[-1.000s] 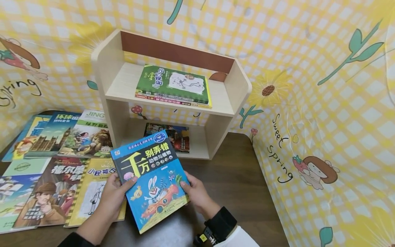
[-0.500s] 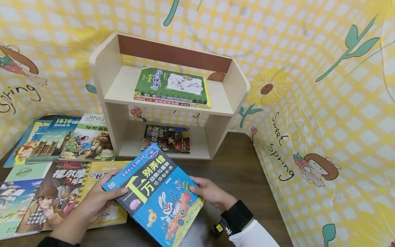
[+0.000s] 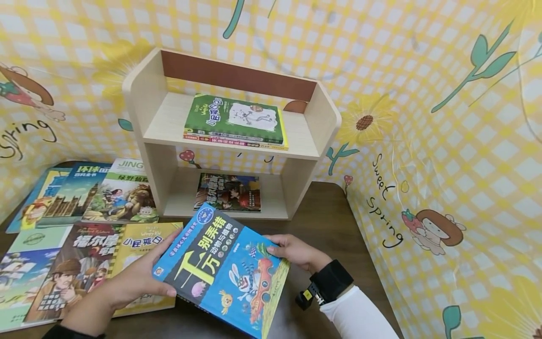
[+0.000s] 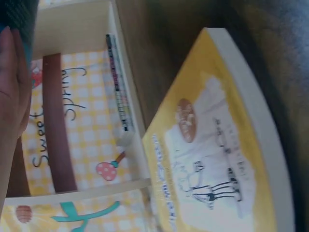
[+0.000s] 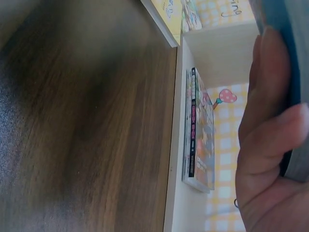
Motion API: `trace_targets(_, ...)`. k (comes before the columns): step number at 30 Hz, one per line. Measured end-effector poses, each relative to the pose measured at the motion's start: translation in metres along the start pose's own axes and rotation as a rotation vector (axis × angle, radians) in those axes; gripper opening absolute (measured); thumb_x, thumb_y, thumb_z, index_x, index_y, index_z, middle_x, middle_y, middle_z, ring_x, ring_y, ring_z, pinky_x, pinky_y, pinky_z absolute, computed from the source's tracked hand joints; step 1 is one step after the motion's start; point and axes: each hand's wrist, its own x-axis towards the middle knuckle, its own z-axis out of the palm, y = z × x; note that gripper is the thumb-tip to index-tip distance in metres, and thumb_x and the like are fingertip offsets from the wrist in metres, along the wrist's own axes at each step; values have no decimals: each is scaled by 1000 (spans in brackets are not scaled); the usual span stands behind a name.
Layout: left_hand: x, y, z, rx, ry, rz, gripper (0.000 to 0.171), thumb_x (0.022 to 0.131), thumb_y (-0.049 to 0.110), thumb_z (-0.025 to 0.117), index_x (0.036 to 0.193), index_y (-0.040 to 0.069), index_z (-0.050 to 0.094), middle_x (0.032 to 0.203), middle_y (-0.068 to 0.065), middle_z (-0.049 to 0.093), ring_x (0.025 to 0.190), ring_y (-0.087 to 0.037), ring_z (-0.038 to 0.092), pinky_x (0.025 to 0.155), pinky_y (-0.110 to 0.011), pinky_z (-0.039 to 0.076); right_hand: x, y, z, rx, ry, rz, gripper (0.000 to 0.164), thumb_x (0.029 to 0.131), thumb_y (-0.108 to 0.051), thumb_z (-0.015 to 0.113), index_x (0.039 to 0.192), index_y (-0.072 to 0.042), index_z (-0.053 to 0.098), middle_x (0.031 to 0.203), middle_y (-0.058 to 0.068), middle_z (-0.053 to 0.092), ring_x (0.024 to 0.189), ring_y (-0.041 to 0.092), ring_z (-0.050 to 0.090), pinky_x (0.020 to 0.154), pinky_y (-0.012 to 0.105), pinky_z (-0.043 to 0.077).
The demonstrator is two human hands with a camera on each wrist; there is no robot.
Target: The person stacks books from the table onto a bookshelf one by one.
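Book [image 3: 230, 270] w/ "千万别弄错" btwn L hand [image 3: 137, 278] & R hand [image 3: 298, 253]

Right: white sleeve [image 3: 360, 314]; broad black wristband [image 3: 332, 278]; small black module [image 3: 301, 300], yellow square [image 3: 307, 293], metallic bracket [image 3: 317, 294]. Left: black cuff [image 3: 69, 333].

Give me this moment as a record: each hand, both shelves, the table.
Left hand: grips the blue rabbit-cover book near its upper-left corner
Right hand: pinches it near the lower-right corner, thumb on the cover
Upper shelf: green Wimpy Kid book topping a stack
Lower shelf: dark-covered book lying flat
Table: books in two rows at left, including a yellow Wimpy Kid book
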Motion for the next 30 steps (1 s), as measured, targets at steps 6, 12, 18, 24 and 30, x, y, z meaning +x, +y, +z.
trace_targets(6,-2,5,5,63,-24,7,122,79,0,77,153,22,-18,154,-34,-8,113,-25,59,89,-35,53,2,2,-6,18,-3,4,43,103,-17,47,145,-7,45,86,2,65,68,13,65,64,24,54)
trace_targets(12,-1,6,11,103,23,18,123,79,0,77,153,25,-17,154,-34,-7,108,-26,60,85,-34,55,1,-3,-10,17,17,22,43,102,-20,50,142,-6,48,87,3,67,68,13,66,64,24,55)
trace_targets(18,-1,12,19,188,143,14,119,75,2,81,156,17,-6,153,-35,2,98,-22,64,79,-32,57,-2,-9,-10,74,182,35,41,97,-23,60,133,-3,58,85,4,70,66,13,67,63,25,56)
trace_targets(24,-2,21,27,169,214,-2,119,75,3,81,156,21,-4,154,-32,7,100,-22,63,78,-34,57,-6,-19,-6,119,339,18,48,93,-24,66,136,-7,54,88,6,70,65,15,67,61,27,56)
trace_targets(30,-4,26,35,190,297,19,118,76,3,81,156,25,-2,153,-30,13,98,-19,63,76,-34,58,-13,-32,0,208,475,-3,62,93,-29,65,147,-12,40,97,9,66,66,15,67,59,27,55)
